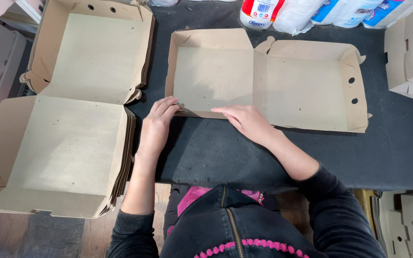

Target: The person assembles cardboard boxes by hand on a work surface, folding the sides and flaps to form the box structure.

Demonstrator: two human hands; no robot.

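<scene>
A stack of opened cardboard boxes is seen at the left. The left hand is laid with fingers together against the near edge of a single open box at the centre of the dark table. The right hand is pressed flat there, fingers together.

hands on open cardboard box edge | box stack left

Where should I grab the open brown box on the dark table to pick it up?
Probably best by the two short outer walls of the open cardboard box, one hand from each side. It lies flat and wide with thin upright walls, so holding one edge would let it fold at the middle hinge. Both hands, left hand and right hand, touch its near wall.
</scene>
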